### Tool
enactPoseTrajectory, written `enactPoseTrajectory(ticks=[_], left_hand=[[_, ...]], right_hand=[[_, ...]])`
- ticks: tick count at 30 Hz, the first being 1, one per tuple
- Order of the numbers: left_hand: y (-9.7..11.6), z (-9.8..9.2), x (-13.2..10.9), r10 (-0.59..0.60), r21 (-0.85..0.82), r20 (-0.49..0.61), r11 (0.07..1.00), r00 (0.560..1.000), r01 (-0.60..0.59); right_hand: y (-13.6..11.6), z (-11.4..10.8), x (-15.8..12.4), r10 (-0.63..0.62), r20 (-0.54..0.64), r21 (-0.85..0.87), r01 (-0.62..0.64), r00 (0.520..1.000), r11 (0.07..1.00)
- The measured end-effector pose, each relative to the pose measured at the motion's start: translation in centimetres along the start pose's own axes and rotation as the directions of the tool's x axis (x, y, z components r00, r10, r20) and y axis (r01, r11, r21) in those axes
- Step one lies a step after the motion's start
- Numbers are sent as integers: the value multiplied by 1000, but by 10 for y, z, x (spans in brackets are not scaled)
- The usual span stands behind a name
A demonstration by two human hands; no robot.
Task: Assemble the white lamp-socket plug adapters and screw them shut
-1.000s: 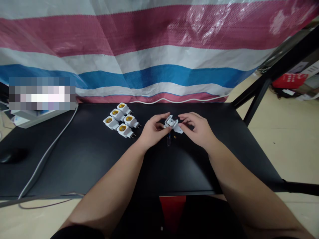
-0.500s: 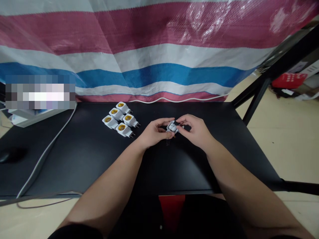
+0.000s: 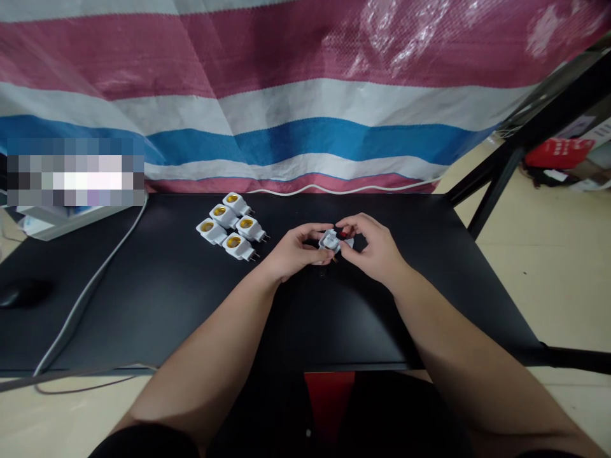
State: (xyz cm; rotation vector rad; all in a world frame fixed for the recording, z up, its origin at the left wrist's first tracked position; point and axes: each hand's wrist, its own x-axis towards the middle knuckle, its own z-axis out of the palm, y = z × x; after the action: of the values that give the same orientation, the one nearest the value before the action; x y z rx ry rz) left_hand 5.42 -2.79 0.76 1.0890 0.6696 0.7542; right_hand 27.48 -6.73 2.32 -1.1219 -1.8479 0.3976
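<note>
My left hand (image 3: pixel 301 253) grips an open white plastic socket housing (image 3: pixel 330 239) between thumb and fingers. Its hollow side faces up, and small inner details are too fine to make out. At its right edge, my right hand (image 3: pixel 372 247) pinches a small red piece (image 3: pixel 343 234), perhaps a rocker switch, between thumb and forefinger. Another white part (image 3: pixel 350 243) shows partly under the right fingers. Below the housing lies a small brassy bit (image 3: pixel 335 259). Left of my hands stand several white plug-in lamp sockets (image 3: pixel 237 246) with yellow-gold insides and metal prongs.
The black table (image 3: pixel 157 280) bears a black mouse (image 3: pixel 23 292) at left and a grey cable (image 3: pixel 90 286). A white box-like object (image 3: pixel 57 222) stands back left, partly blurred out. Behind hangs a striped plastic sheet (image 3: pixel 286 140), with a white cord (image 3: pixel 334 189) along its foot.
The small piece in my right fingers showed black before and now shows red; my right fingers have shifted slightly up and off the housing. The left hand keeps its hold.
</note>
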Motion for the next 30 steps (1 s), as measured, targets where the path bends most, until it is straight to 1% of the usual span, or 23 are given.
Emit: enactPoseTrajectory(ticks=[4, 8, 11, 13, 17, 19, 21, 26, 28, 30], left_hand=[[-1, -1, 1, 28, -3, -60, 1000, 998, -29], [-2, -1, 2, 55, -3, -111, 998, 992, -56], [-1, 0, 2, 66, -12, -110, 998, 992, -68], [0, 1, 1, 73, -11, -100, 997, 992, -75], [1, 1, 0, 86, -15, -81, 996, 993, -87], [1, 1, 0, 95, -27, -74, 995, 993, -97], [1, 1, 0, 96, -27, -71, 995, 993, -99], [4, 2, 0, 88, -34, -90, 995, 992, -92], [5, 2, 1, 88, -42, -131, 995, 987, -94], [7, 1, 1, 78, -43, -187, 995, 979, -88]], right_hand=[[3, 1, -1, 48, 27, 32, -49, 999, 998], [2, 3, -2, 105, 6, 107, -105, 994, 989], [2, 4, -1, 142, -19, 71, -140, 990, 988], [3, 5, -1, 178, -22, 75, -176, 984, 982], [8, 8, -3, 291, 41, 190, -293, 956, 937], [9, 9, -4, 321, 54, 242, -324, 946, 914], [8, 10, -4, 319, 45, 248, -320, 947, 914], [3, 8, -2, 280, 17, 149, -279, 960, 949], [3, 4, 0, 267, 0, 130, -265, 964, 956], [5, -2, 1, 229, -17, 65, -227, 973, 972]])
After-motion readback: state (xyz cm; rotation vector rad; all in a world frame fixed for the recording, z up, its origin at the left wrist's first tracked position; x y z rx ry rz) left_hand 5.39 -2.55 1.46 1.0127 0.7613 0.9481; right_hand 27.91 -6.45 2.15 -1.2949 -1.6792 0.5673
